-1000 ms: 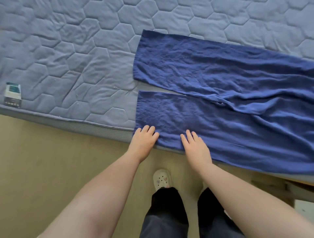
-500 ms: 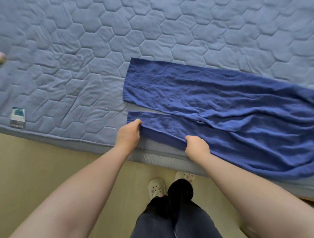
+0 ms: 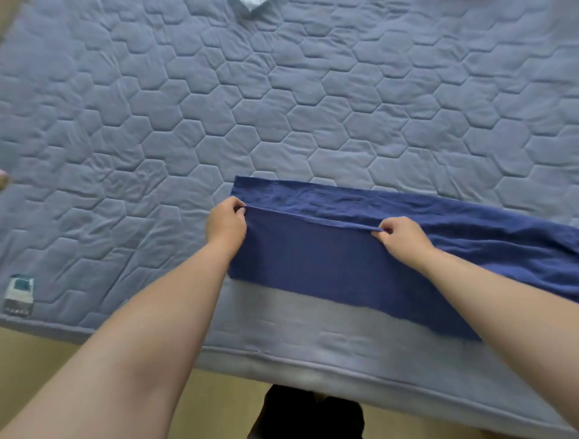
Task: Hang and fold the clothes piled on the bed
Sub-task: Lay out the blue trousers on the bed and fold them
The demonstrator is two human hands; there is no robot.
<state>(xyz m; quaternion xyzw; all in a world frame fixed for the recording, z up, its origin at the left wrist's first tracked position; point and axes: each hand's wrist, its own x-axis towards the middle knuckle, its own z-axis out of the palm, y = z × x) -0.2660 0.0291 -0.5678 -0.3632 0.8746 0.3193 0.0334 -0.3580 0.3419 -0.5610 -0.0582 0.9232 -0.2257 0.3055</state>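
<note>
A pair of blue trousers (image 3: 313, 260) lies across the grey quilted mattress (image 3: 219, 109), legs pointing left. The near leg is lifted and folded over toward the far leg, whose top strip still shows behind it. My left hand (image 3: 226, 222) pinches the near leg's edge at its hem corner. My right hand (image 3: 402, 236) pinches the same edge further right. Both hands hold the fabric edge taut between them above the far leg.
A small label (image 3: 18, 294) is sewn at the mattress's near left corner. A white cloth corner (image 3: 250, 3) shows at the top edge. Beige floor (image 3: 37, 360) runs along the mattress's near side, with my dark trouser legs (image 3: 307, 413) below.
My hands went from resting flat on the near trouser leg to gripping its edge, then carried it up and away over the far leg. The view shifted further over the bed.
</note>
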